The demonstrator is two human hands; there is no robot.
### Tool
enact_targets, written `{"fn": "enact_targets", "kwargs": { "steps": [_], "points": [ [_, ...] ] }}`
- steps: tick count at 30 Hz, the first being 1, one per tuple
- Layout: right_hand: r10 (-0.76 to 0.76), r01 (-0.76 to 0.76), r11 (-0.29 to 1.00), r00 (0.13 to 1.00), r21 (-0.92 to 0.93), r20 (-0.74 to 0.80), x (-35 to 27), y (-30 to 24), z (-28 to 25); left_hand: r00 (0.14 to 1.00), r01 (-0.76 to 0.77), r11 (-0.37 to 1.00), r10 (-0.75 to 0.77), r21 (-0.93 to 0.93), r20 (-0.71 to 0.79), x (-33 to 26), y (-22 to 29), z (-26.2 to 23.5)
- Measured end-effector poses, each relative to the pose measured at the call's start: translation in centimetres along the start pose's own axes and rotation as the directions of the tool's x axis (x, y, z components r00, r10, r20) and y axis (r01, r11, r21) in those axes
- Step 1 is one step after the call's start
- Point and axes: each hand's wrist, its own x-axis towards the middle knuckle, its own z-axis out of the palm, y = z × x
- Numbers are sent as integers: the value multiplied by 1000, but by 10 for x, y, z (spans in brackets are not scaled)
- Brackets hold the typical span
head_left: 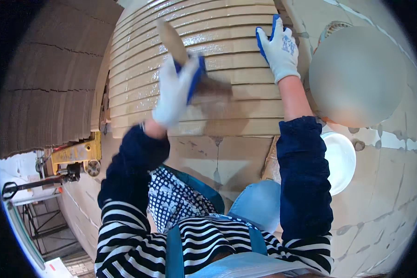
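Note:
My left hand (171, 95), in a white glove with a blue palm, is closed round a wide brush with a pale wooden handle (172, 41). The brush end is smeared by motion over a layer of overlapping tan cardboard strips (241, 67), whose surface shines as if wet. On the right edge of those strips rests my right hand (282, 52), gloved the same way, its fingers spread and holding nothing.
A tall stack of brown cardboard (55, 69) stands at the left, near a yellow pallet jack (76, 155). Beside my right forearm sits a round white tub (342, 164). A large blurred round shape (356, 76) covers part of the stained floor (384, 185).

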Motion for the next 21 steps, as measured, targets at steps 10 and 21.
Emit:
{"fn": "enact_targets", "kwargs": {
  "steps": [10,21],
  "points": [
    [19,-21,999,998,46,57,4,-6,-2,888,-316,808,436,497,-145,134,-20,38],
    [85,-83,996,992,-22,94,-1,21,-7,888,-409,892,438,192,-139,176,-23,49]
  ]
}}
